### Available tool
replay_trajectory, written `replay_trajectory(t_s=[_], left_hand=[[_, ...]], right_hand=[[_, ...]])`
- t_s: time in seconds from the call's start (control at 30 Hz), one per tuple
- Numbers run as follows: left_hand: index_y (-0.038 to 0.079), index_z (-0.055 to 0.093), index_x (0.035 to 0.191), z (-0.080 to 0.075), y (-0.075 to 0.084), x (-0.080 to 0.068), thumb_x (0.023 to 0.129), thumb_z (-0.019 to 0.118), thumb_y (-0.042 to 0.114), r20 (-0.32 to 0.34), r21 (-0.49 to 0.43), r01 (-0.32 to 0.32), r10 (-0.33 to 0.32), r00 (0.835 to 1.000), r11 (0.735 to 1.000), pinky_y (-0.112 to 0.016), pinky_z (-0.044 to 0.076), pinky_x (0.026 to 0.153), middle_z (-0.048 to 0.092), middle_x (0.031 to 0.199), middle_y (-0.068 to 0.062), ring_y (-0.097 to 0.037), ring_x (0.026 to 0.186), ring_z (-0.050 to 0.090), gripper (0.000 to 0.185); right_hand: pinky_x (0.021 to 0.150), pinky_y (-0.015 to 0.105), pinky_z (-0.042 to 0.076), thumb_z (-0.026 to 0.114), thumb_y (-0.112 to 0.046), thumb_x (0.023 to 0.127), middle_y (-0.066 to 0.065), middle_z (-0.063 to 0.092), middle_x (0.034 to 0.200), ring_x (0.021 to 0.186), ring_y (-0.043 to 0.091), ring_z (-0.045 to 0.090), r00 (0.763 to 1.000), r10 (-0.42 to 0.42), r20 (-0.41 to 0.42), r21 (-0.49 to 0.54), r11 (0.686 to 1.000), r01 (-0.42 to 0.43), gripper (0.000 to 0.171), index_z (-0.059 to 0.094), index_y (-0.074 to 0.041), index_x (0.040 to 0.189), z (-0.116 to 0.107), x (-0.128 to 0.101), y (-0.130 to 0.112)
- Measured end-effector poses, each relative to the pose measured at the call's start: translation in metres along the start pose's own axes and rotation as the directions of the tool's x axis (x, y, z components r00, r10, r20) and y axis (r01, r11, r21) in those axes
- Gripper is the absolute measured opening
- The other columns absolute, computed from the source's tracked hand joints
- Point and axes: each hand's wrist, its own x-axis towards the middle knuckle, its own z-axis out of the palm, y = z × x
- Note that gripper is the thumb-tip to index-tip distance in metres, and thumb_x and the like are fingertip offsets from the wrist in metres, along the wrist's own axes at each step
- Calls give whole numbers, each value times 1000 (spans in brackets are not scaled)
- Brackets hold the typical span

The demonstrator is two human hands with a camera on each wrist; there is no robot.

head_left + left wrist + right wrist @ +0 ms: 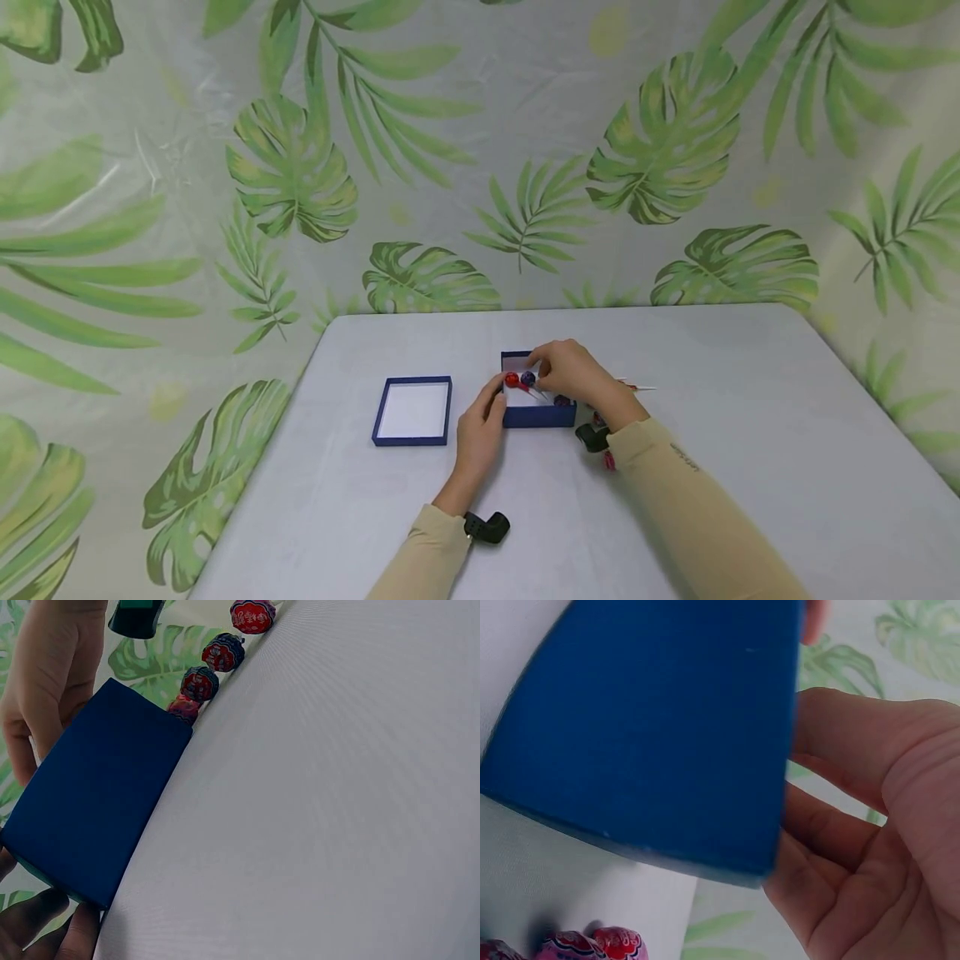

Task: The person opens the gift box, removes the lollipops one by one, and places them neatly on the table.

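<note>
White table (750, 400), right grip (572, 372) over blue box (538, 417), outer lollipops (609, 460) partly hidden

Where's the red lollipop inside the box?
In the head view, the red lollipop lies inside the blue box, near its left wall, beside a dark lollipop.

Nothing legible with certainty. Right sleeve (701, 500): short line of dark lettering (684, 457) on the forearm, too small to read. Wrapped lollipops (223, 652), right of the blue box (97, 795): pale character-like marks on red label patches, strokes too blurred to make out in the left wrist view.
</note>
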Motion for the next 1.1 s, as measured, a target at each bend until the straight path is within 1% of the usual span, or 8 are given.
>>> replay_trajectory(t_s=[0.17,0.33,0.47,0.6,0.73,0.87,0.97,1.1], left_hand=[[29,56,146,-1,0,0,107,49,32,-5,-6,-5,4,1000,1000,-42,41,110,54,144,10,-14,136,47,40],[30,57,145,-1,0,0,107,50,31,-12,-6,7,-7,1000,1000,-40,41,110,55,143,11,-12,135,48,39],[29,57,145,0,0,0,106,50,33,-11,0,9,-9,1000,1000,-38,41,110,55,143,12,-10,134,48,40],[29,57,145,0,1,0,106,50,33,-14,4,4,-4,1000,1000,-36,41,110,55,142,14,-9,134,48,40],[29,57,145,0,2,0,107,50,33,-12,7,-6,6,1000,1000,-38,41,111,54,143,14,-10,134,48,39],[29,57,145,0,3,0,107,50,33,-9,20,1,0,1000,1000,-39,41,111,54,144,14,-11,135,48,39],[29,57,145,0,3,-1,107,50,31,-9,22,5,-5,1000,1000,-39,41,111,54,143,13,-11,134,48,39],[28,57,145,-1,3,-1,107,50,30,-7,15,2,-2,1000,1000,-38,40,111,54,144,14,-10,135,47,39]], right_hand=[[62,33,52,77,-4,84,5,68,88,67,16,59,1000,-11,11,-99,995,12,38,73,-8,121,7,8,-3],[73,39,54,77,-5,83,6,72,104,81,19,61,998,3,63,-243,970,12,41,73,-12,123,17,18,-5],[80,44,54,78,-4,81,6,71,112,90,22,62,996,23,85,-313,950,5,44,72,-15,123,22,22,-6],[83,45,54,77,-1,80,7,71,115,92,23,62,997,36,66,-279,960,-17,46,72,-13,124,23,22,-7],[78,40,52,76,-2,79,7,71,113,87,22,59,999,22,25,-229,973,-15,41,73,-11,119,21,21,-5],[67,35,48,77,-6,78,3,70,95,76,19,57,1000,-18,-3,-199,980,17,33,73,-11,111,19,21,-1],[62,33,48,77,-7,79,-2,66,81,69,16,57,998,-55,-29,-155,987,50,22,74,-11,101,18,21,2],[60,32,48,75,-8,82,-4,65,75,66,15,57,994,-85,-72,-93,993,78,6,74,-11,86,14,21,3]])
